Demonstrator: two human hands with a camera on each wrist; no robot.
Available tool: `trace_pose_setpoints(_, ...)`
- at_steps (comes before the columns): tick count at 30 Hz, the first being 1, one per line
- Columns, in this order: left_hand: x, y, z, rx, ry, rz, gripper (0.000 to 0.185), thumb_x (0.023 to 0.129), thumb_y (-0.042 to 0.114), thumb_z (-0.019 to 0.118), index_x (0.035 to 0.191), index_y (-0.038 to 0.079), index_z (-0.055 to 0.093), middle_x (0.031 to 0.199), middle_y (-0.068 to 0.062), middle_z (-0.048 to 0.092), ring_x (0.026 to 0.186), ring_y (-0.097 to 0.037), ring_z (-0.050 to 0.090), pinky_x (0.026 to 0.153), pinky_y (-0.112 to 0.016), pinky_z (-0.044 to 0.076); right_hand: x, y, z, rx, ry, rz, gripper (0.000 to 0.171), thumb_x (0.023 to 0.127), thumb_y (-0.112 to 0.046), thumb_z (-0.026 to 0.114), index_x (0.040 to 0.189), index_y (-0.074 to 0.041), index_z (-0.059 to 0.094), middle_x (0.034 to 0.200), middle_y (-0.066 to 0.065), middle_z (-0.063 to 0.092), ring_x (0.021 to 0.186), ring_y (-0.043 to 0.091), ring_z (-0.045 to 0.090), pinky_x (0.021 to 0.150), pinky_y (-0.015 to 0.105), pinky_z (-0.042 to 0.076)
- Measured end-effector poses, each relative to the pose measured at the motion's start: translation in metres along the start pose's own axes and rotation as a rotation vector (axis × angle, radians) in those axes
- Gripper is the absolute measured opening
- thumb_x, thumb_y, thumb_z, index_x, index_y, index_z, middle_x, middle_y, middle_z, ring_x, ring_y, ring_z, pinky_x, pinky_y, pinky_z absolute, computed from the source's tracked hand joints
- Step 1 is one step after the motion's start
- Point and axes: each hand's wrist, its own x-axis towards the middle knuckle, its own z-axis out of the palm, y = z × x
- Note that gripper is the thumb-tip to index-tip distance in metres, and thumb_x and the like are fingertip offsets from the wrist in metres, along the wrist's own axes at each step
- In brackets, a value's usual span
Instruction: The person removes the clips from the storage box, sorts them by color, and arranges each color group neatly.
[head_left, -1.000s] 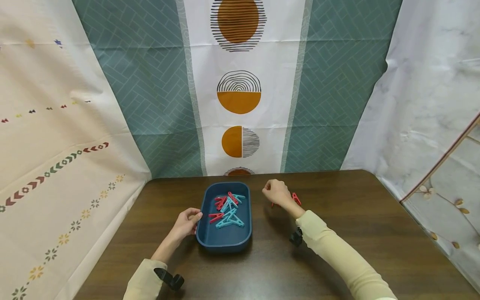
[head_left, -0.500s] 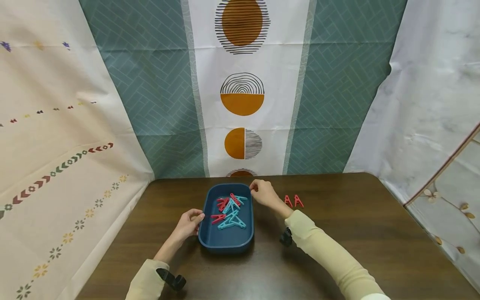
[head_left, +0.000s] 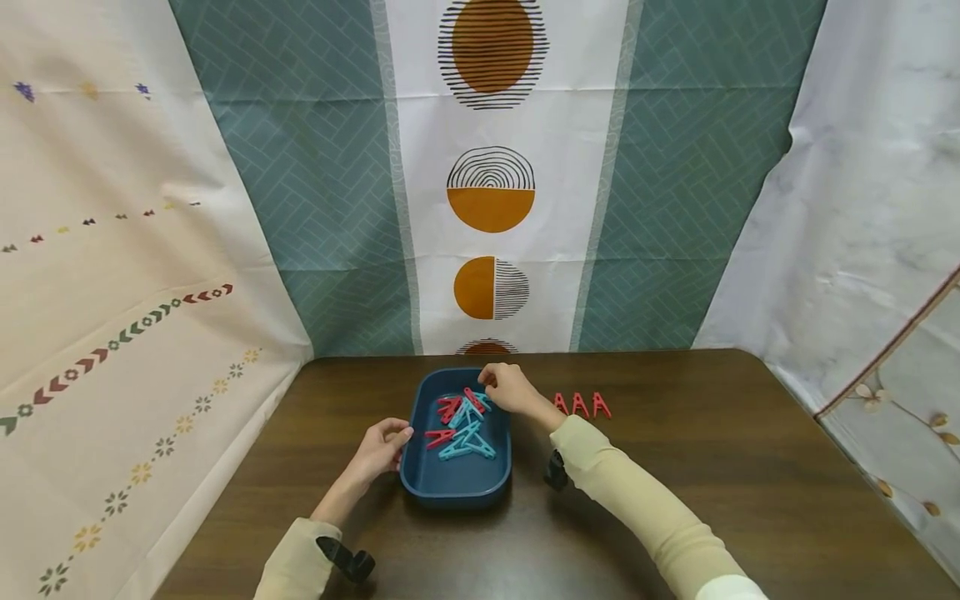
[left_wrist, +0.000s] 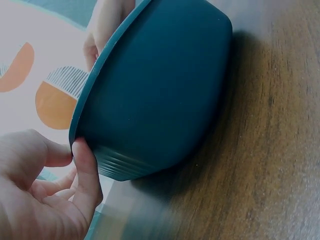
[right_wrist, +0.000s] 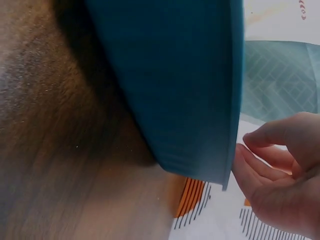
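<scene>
— Position of the hands?
— Left hand (head_left: 382, 447) gripped the left rim of the blue tray (head_left: 455, 490), fingers curled, mid-surface toward the far edge. Right hand (head_left: 506, 388) reached over the pegs (head_left: 459, 421) inside; its grasp could not be determined.
— Anything else?
— Three red pegs (head_left: 580, 405) stood right of the tray.

Dark brown wooden table (head_left: 675, 500) carrying everything, grain running left to right. Dark blue oblong tray (head_left: 454, 487) sitting directly on tabletop, toward far edge, long side running away from viewer. Three red clothespins (head_left: 581, 405) standing in row on bare wood just right of tray, level with its far end, legs spread like small A shapes, close together, not touching tray. Tray's shadow falling on wood along its near and right sides.
</scene>
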Motion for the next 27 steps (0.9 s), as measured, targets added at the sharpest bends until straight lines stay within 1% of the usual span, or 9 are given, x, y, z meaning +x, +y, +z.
trace_pose_setpoints(6, 0.001, 0.0, 0.0, -0.003, -0.016, 0.005, 0.034, 0.099, 0.013, 0.054, 0.125, -0.007, 0.048, 0.07, -0.008, 0.055, 0.055, -0.013, 0.047, 0.05, -0.023, 0.046, 0.01, 0.001, 0.008, -0.074, -0.066, -0.023, 0.023, 0.09, 0.004, 0.053, 0.11, 0.005, 0.065, 0.106, 0.019, 0.067, 0.092, 0.025, 0.062, 0.08, 0.038, 0.054)
trace_pose_setpoints(10, -0.001, 0.001, -0.001, -0.008, -0.025, 0.002, 0.035, 0.099, 0.013, 0.054, 0.125, -0.008, 0.047, 0.07, -0.007, 0.054, 0.055, -0.013, 0.047, 0.05, -0.023, 0.045, 0.019, 0.0, 0.015, -0.159, -0.127, 0.004, 0.025, 0.09, 0.002, 0.054, 0.112, 0.003, 0.065, 0.105, 0.016, 0.067, 0.082, 0.022, 0.06, 0.074, 0.035, 0.054)
trace_pose_setpoints(13, -0.002, 0.003, -0.001, -0.012, -0.027, 0.001, 0.035, 0.099, 0.013, 0.054, 0.125, -0.008, 0.047, 0.069, -0.006, 0.053, 0.055, -0.012, 0.046, 0.05, -0.023, 0.045, 0.025, -0.001, 0.021, -0.236, -0.165, 0.019, 0.027, 0.09, 0.001, 0.056, 0.117, 0.001, 0.063, 0.111, 0.015, 0.066, 0.083, 0.022, 0.06, 0.077, 0.036, 0.055)
trace_pose_setpoints(15, -0.003, 0.003, -0.001, -0.016, -0.018, -0.002, 0.034, 0.099, 0.014, 0.054, 0.124, -0.008, 0.048, 0.069, -0.006, 0.053, 0.055, -0.012, 0.046, 0.05, -0.023, 0.045, 0.029, -0.002, 0.026, -0.299, -0.198, 0.019, 0.032, 0.091, -0.001, 0.058, 0.122, -0.001, 0.061, 0.119, 0.015, 0.064, 0.094, 0.023, 0.06, 0.086, 0.037, 0.054)
trace_pose_setpoints(18, -0.004, 0.002, 0.0, -0.026, -0.011, -0.006, 0.034, 0.098, 0.013, 0.054, 0.124, -0.008, 0.048, 0.069, -0.006, 0.053, 0.055, -0.012, 0.046, 0.05, -0.023, 0.044, 0.031, -0.003, 0.032, -0.384, -0.258, 0.019, 0.041, 0.091, -0.003, 0.059, 0.133, -0.005, 0.055, 0.131, 0.013, 0.059, 0.116, 0.026, 0.057, 0.1, 0.039, 0.048)
trace_pose_setpoints(21, -0.004, 0.001, 0.0, -0.027, -0.003, -0.008, 0.033, 0.098, 0.013, 0.055, 0.123, -0.008, 0.049, 0.069, -0.006, 0.054, 0.055, -0.013, 0.046, 0.05, -0.023, 0.045, 0.032, -0.004, 0.035, -0.433, -0.301, 0.013, 0.046, 0.091, -0.004, 0.059, 0.136, -0.008, 0.052, 0.136, 0.012, 0.055, 0.126, 0.026, 0.051, 0.106, 0.04, 0.044)
trace_pose_setpoints(23, -0.003, 0.001, 0.0, -0.027, -0.004, -0.004, 0.033, 0.098, 0.014, 0.055, 0.123, -0.007, 0.049, 0.069, -0.006, 0.053, 0.055, -0.013, 0.046, 0.05, -0.023, 0.045, 0.032, -0.004, 0.035, -0.436, -0.307, 0.01, 0.044, 0.091, -0.003, 0.059, 0.134, -0.007, 0.054, 0.134, 0.012, 0.057, 0.123, 0.026, 0.053, 0.104, 0.039, 0.045)
trace_pose_setpoints(25, -0.002, 0.001, 0.0, -0.027, -0.004, 0.001, 0.033, 0.098, 0.014, 0.054, 0.123, -0.007, 0.049, 0.068, -0.006, 0.053, 0.055, -0.013, 0.046, 0.051, -0.024, 0.045, 0.032, -0.005, 0.033, -0.429, -0.301, 0.006, 0.04, 0.089, -0.002, 0.062, 0.129, -0.006, 0.058, 0.127, 0.012, 0.06, 0.109, 0.023, 0.057, 0.096, 0.036, 0.05)
trace_pose_setpoints(27, 0.0, -0.001, -0.001, -0.033, -0.002, -0.002, 0.032, 0.098, 0.013, 0.055, 0.122, -0.006, 0.05, 0.069, -0.006, 0.053, 0.055, -0.013, 0.046, 0.051, -0.024, 0.045, 0.033, -0.005, 0.032, -0.427, -0.29, 0.005, 0.035, 0.087, 0.0, 0.064, 0.122, -0.006, 0.063, 0.116, 0.011, 0.064, 0.094, 0.02, 0.057, 0.086, 0.032, 0.053)
